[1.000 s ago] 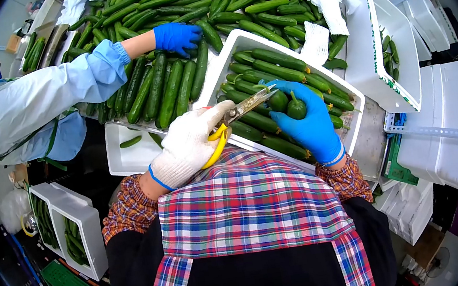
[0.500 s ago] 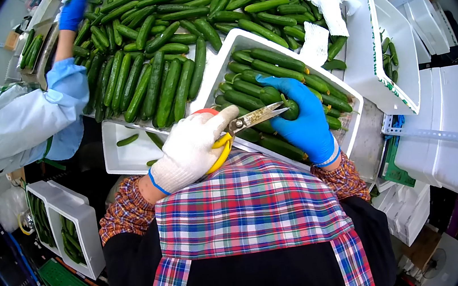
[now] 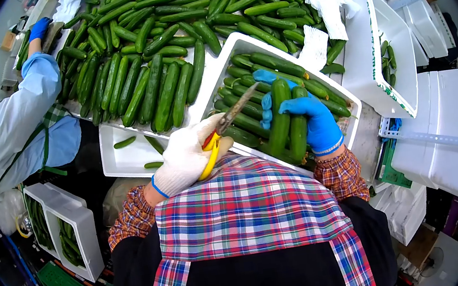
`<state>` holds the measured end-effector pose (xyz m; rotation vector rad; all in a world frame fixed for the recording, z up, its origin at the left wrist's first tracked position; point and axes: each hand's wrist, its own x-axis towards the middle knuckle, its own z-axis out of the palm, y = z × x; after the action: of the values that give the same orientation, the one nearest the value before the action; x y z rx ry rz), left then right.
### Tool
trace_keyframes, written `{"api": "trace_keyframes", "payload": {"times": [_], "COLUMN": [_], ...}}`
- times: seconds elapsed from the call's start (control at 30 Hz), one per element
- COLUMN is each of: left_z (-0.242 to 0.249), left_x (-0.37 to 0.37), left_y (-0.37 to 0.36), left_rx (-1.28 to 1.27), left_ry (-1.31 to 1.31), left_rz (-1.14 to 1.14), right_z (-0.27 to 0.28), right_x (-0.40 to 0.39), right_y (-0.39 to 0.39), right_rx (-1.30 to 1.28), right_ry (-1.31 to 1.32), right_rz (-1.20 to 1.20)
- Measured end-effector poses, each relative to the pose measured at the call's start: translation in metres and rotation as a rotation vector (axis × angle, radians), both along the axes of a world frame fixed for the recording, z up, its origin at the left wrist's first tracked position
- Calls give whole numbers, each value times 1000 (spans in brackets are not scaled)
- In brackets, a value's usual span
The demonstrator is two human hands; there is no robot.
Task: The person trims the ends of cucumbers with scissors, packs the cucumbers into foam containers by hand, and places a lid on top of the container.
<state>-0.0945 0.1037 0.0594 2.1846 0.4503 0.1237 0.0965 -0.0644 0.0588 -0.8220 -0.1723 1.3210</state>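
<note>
My left hand, in a white knit glove, grips yellow-and-red scissors whose blades are together and point up and to the right. My right hand, in a blue glove, holds two cucumbers side by side, fingers wrapped round them. Both hands are at the near side of a white foam box with several cucumbers lying in it. A large heap of cucumbers covers the table beyond and to the left.
A co-worker's blue-gloved hand is at the far left. White gloves lie near the heap at the right. An upright foam box stands at the right with a few cucumbers. A low white tray sits under the table edge.
My right hand has turned the cucumbers from end-on to lengthwise. The scissors, formerly at their ends with blades parted, have drawn away left and closed. The co-worker's hand has moved left.
</note>
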Motion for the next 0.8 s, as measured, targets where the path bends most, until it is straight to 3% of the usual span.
{"api": "trace_keyframes", "payload": {"times": [0.17, 0.23, 0.27, 0.37, 0.47, 0.53, 0.6, 0.67, 0.7, 0.8], "left_z": [-11, -13, -12, -9, -14, -4, 2, -15, -19, -18], "left_x": [-12, -16, -17, -22, -26, -25, -28, -35, -39, -45], "left_y": [4, 4, 3, 2, 3, 6, 5, 5, 6, 7], "left_rx": [-110, -388, -384, -711, -703, -736, -856, -800, -820, -847], "left_ry": [-24, -20, -30, 34, 56, 72, 46, -2, -33, -34], "left_rz": [72, 171, 180, 314, 339, 352, 438, 450, 473, 530], "right_z": [1, 2, 0, -36, -69, -74, -87, -71, -61, -60], "right_x": [3, 6, 10, 37, 75, 91, 112, 118, 113, 120], "right_y": [-1, 9, 16, 48, 89, 125, 154, 172, 176, 171], "right_rx": [5, -48, -44, 49, 159, 81, 180, 241, 102, 227], "right_ry": [78, 21, 14, 148, 397, 460, 567, 802, 549, 406], "right_rz": [89, 104, 114, -76, -125, -246, -220, -178, -319, -199]}}
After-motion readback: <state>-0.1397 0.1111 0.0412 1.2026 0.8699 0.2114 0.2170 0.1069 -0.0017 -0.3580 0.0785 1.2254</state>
